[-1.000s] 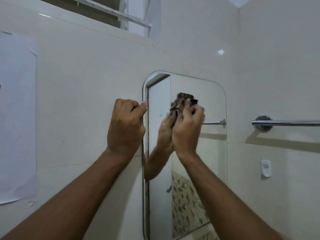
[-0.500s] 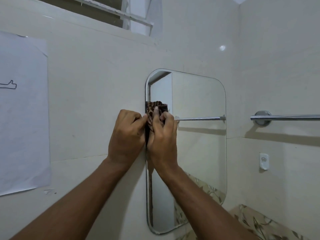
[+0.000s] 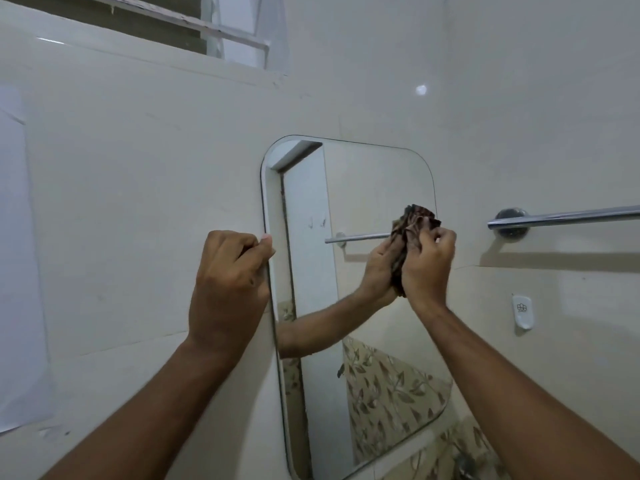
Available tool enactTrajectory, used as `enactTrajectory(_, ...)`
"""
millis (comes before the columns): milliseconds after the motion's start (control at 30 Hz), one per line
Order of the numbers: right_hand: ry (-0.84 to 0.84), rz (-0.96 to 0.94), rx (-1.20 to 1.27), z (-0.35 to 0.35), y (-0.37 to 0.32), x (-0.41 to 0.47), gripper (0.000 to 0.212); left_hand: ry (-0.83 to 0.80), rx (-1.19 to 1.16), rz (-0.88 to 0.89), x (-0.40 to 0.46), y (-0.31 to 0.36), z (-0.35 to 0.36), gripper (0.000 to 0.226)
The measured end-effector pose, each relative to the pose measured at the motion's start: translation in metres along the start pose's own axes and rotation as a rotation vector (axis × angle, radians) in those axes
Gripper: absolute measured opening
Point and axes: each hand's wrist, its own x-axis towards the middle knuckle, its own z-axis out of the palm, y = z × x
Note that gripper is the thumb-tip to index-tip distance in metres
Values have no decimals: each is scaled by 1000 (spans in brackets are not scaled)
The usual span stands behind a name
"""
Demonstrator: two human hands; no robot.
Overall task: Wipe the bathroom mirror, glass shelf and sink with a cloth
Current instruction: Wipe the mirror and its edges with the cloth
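A rounded rectangular mirror [image 3: 374, 188] hangs on the pale tiled wall. My right hand [image 3: 427, 268] grips a crumpled dark brown cloth [image 3: 414, 220] and presses it against the glass near the mirror's right edge, at mid height. My left hand [image 3: 228, 289] is curled at the mirror's left edge, thumb on the rim, fingers against the wall. The mirror reflects my right hand, forearm and the cloth. Neither the glass shelf nor the sink is in view.
A chrome towel bar [image 3: 561, 218] is fixed to the right wall, with a small white wall hook [image 3: 522, 311] below it. A sheet of paper [image 3: 17, 271] is stuck on the wall at far left. A window frame [image 3: 207, 26] sits above. Leaf-patterned tiles [image 3: 467, 452] show at lower right.
My right hand has swept the cloth from the mirror's left edge across to its right edge. My left hand has stayed at the left rim.
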Motion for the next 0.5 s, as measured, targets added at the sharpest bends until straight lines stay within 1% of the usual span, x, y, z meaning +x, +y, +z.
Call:
enactTrajectory(167, -17, 204, -55, -5, 40, 26, 34, -4, 15, 4, -2, -1, -1, 14)
enactTrajectory(233, 12, 320, -60, -7, 44, 22, 33, -10, 11, 0, -2, 0, 0, 14)
enactTrajectory(300, 53, 384, -36, -7, 39, 8, 33, -6, 8, -5, -2, 0, 1, 14)
enactTrajectory(367, 66, 370, 30, -7, 21, -15, 31, 11, 9, -1, -2, 0, 2, 14)
enactTrajectory(433, 79, 357, 165, -3, -4, -39, 27, 23, 8, 7, -2, 0, 2, 13)
enactTrajectory(500, 68, 306, 229, 0, -32, -62, 25, 29, 5, 7, -1, 0, 2, 13)
